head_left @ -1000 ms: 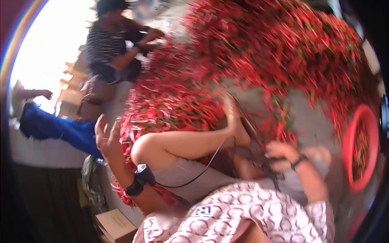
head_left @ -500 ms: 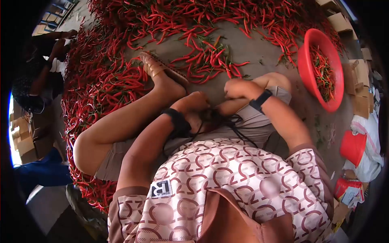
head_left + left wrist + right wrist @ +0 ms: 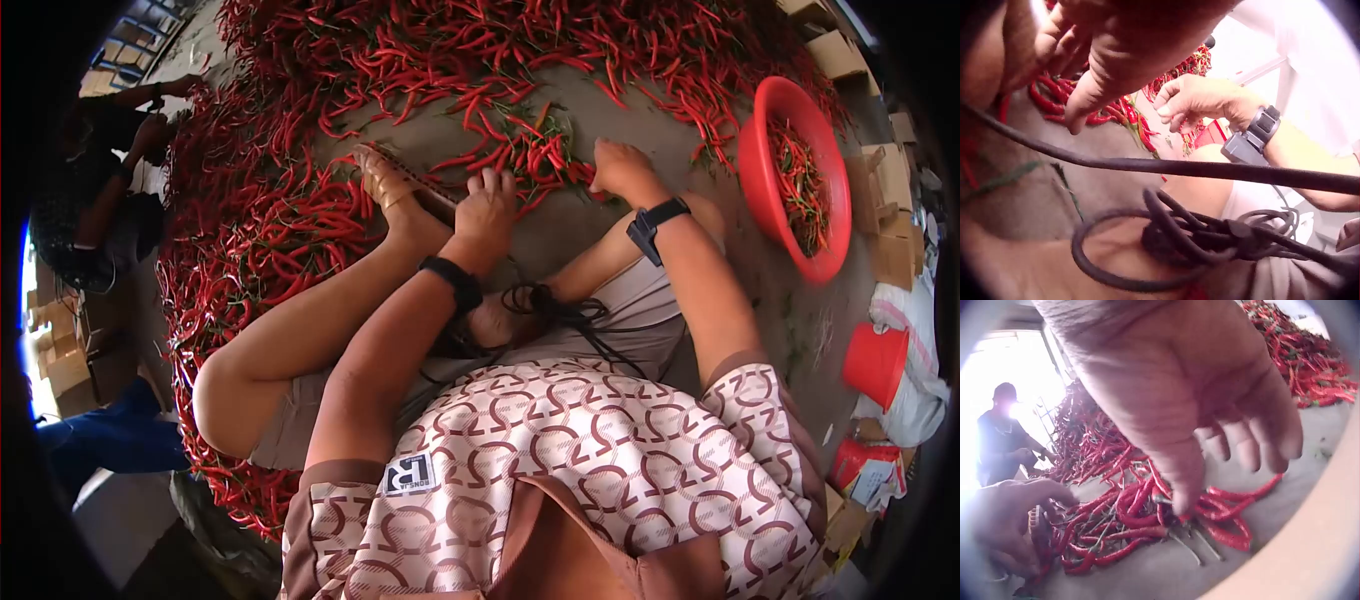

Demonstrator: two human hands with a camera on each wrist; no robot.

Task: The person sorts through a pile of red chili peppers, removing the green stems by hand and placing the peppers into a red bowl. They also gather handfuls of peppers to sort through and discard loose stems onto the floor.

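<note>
A small heap of red chili peppers (image 3: 543, 155) with green stems lies on the floor between my two hands. My left hand (image 3: 487, 215) is at the heap's near left side, beside the sandalled foot. In the left wrist view its thumb (image 3: 1085, 103) points down in front of the chilies, apart from the fingers. Over the heap's right side reaches my right hand (image 3: 625, 170). The right wrist view shows its thumb tip (image 3: 1186, 499) right at the chilies and its other fingers loosely bent, with nothing seen between them. Each wrist wears a black strap.
A large mound of chilies (image 3: 400, 60) spreads ahead and left. On the right stands a red basin (image 3: 775, 200) with chilies inside, near cardboard boxes (image 3: 888, 190) and a red bucket (image 3: 875, 362). Black cable (image 3: 560, 310) lies over my lap. Another person (image 3: 100, 190) sits at left.
A second ago my left hand was raised at the left, in a turned view. Half a second ago both hands were near my lap; since then they have moved forward to the small chili heap.
</note>
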